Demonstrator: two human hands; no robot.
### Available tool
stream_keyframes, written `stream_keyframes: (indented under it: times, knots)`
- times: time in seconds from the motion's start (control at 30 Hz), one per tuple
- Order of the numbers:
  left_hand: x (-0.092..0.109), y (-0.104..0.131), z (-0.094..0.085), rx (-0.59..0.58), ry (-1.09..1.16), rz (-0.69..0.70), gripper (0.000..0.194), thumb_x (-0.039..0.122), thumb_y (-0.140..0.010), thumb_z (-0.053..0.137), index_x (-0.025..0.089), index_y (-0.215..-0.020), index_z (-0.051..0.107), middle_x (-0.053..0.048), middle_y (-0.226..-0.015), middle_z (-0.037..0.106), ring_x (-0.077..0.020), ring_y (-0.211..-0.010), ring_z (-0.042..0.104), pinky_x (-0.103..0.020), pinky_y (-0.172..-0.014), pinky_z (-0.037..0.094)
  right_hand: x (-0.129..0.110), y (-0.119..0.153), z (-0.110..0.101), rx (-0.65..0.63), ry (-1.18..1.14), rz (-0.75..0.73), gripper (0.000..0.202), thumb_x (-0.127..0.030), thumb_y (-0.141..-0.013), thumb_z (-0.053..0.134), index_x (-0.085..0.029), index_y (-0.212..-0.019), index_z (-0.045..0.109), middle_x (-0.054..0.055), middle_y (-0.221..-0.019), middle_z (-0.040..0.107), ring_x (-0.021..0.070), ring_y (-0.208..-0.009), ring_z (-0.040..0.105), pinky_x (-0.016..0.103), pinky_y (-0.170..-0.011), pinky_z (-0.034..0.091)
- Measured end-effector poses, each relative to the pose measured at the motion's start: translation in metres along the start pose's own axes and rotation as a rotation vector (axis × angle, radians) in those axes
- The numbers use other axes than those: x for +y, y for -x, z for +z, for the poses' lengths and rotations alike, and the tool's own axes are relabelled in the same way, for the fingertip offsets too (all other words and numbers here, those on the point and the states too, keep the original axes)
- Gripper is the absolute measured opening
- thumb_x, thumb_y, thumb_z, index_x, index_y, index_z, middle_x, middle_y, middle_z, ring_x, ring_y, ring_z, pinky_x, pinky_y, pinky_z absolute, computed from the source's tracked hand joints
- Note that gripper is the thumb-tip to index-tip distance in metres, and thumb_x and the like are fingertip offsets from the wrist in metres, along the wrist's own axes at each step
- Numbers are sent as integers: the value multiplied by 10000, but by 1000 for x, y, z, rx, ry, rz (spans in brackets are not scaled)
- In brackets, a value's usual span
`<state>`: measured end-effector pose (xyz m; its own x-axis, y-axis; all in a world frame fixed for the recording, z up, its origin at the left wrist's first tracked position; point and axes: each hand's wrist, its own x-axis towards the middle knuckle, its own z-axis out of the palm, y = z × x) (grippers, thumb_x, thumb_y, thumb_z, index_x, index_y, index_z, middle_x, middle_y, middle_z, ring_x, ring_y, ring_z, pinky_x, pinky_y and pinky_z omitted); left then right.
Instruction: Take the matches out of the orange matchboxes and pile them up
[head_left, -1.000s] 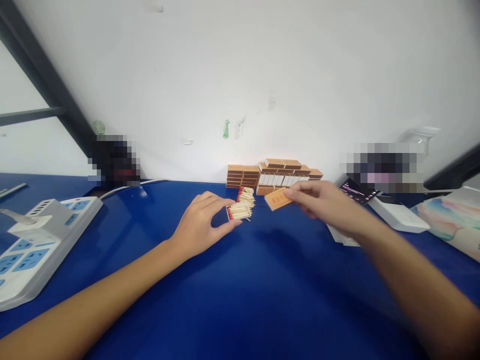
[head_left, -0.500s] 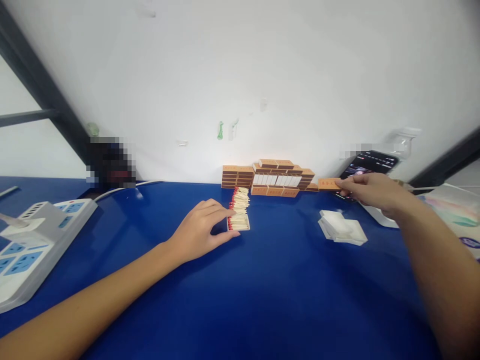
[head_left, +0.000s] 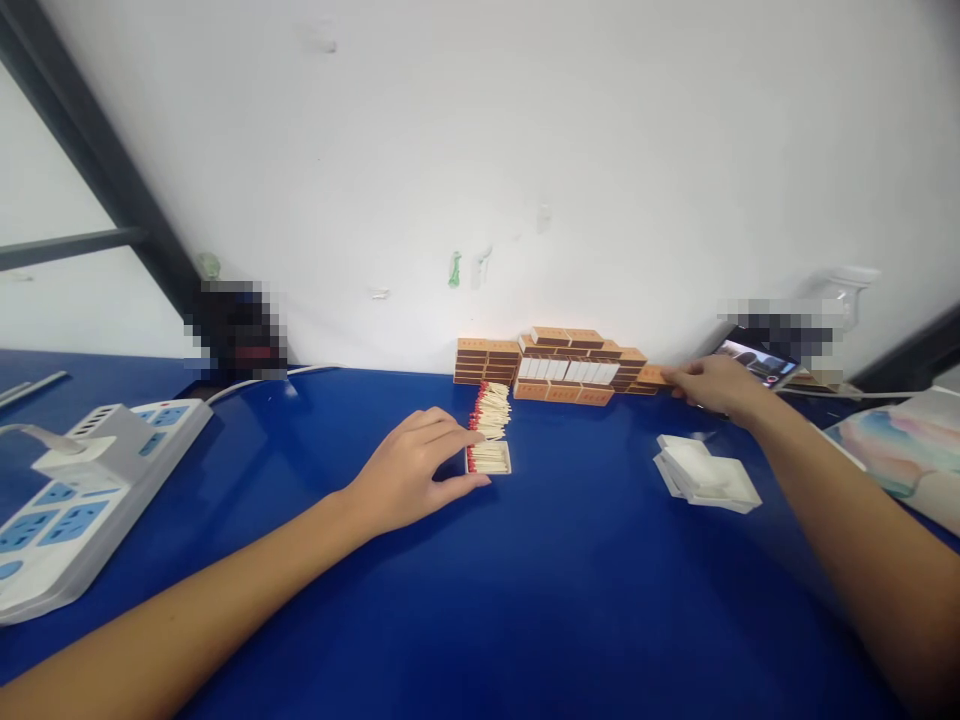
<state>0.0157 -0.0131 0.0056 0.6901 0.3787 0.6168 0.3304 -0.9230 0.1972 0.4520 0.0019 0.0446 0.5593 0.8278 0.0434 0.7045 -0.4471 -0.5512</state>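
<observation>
Head view, tray (head_left: 500,473) pinched in left hand (head_left: 418,465), matchbox (head_left: 651,374) at right hand (head_left: 716,385)

Blue tabletop (head_left: 480,620) passable in front; matches (head_left: 493,410), matchbox stacks (head_left: 555,370) bar rear; white trays (head_left: 705,473) right; power strip (head_left: 97,510) left.

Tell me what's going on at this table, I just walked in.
A person is handling matchboxes on a blue table. The left hand holds a matchbox tray of red-tipped matches between thumb and fingers, right by a heap of loose matches. The right hand has its fingertips on an orange matchbox, at the right end of the stacked matchboxes by the wall. White trays lie piled nearer.
</observation>
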Motion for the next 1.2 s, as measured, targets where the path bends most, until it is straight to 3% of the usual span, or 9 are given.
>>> stream_keyframes:
  times: [0.3, 0.53, 0.83, 1.07, 1.2]
  knots:
    - [-1, 0, -1, 2, -4, 11, 345, 404, -967, 728, 188, -1229, 668, -61, -1032, 766, -226, -999, 671, -416, -912, 555, 6, 2, 11, -28, -81, 19, 334, -257, -968, 603, -107, -675, 665, 148, -677, 673, 146, -552, 567, 359, -591, 388]
    - [0, 0, -1, 12, -12, 33, 345, 406, -966, 730, 184, -1223, 666, -62, -1026, 764, -232, -993, 672, -415, -896, 556, 8, -1, 19, -20, -70, 56, 173, -266, -955, 652, -108, -904, 701, 135, -792, 746, 162, -540, 615, 279, -534, 441]
    - [1, 0, -1, 0, -8, 30, 357, 395, -963, 736, 170, -1231, 667, -51, -1020, 758, -215, -991, 661, -398, -894, 555, 8, 3, 19, -10, -47, 3, 219, -272, -994, 614, -88, -1066, 709, 173, -972, 788, 159, -571, 645, 282, -563, 470]
    - [-1, 1, -1, -3, 1, 22, 365, 414, -969, 723, 185, -1248, 668, -59, -1049, 761, -222, -1011, 666, -401, -916, 560, 7, 9, 22, -58, -17, -82, 280, -247, -1002, 609, -32, -1168, 677, 215, -953, 779, 167, -601, 667, 297, -635, 478]
    - [-1, 1, -1, 1, 5, 22, 367, 414, -965, 728, 186, -1247, 673, -58, -1050, 762, -219, -1011, 665, -406, -921, 566, 8, 6, 10, -33, 74, -109, 335, -298, -990, 625, -28, -1175, 693, 188, -830, 768, 205, -636, 669, 332, -658, 455]
